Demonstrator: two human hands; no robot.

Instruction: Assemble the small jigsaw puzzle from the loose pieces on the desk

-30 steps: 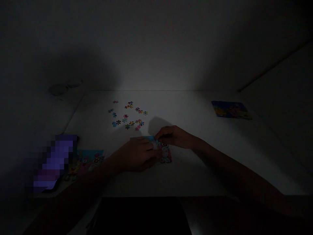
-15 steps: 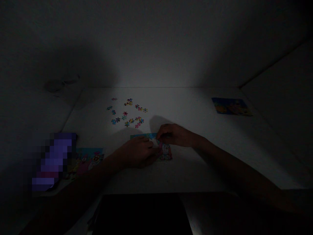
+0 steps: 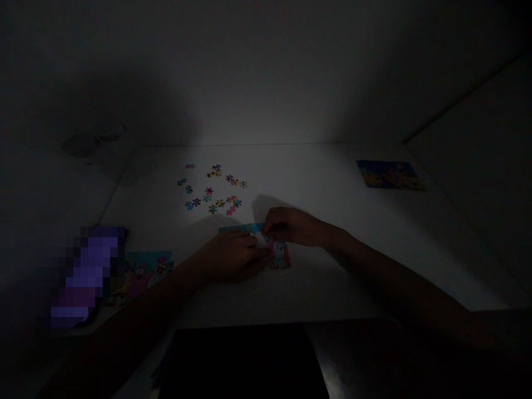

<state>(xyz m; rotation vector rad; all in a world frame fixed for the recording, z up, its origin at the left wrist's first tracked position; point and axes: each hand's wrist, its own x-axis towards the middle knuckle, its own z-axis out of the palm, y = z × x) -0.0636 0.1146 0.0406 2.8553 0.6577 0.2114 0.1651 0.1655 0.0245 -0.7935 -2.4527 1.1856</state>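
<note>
In the dim light, a partly covered picture puzzle (image 3: 280, 255) lies on the white table under both my hands. Over its left part rests my left hand (image 3: 235, 256), its fingers bent and closed towards the middle. My right hand (image 3: 288, 224) comes in from the right, thumb and fingertips pinched together at the puzzle's upper middle. Between the fingertips of both hands shows a small white patch (image 3: 261, 239); I cannot tell whether it is a piece or a bare spot. What either hand grips is hidden. Loose puzzle pieces (image 3: 208, 198), several of them, lie beyond my left hand.
A second cartoon picture (image 3: 143, 271) lies at the left, partly behind my left forearm. Beside it is a phone-like device with a blurred lit screen (image 3: 85, 277). A dark blue picture card (image 3: 390, 174) lies far right. Walls edge the table's back and sides.
The whole view has shifted slightly, so things sit a little further left and higher. Both hands keep nearly the same pose over the puzzle. The loose pieces stay in place.
</note>
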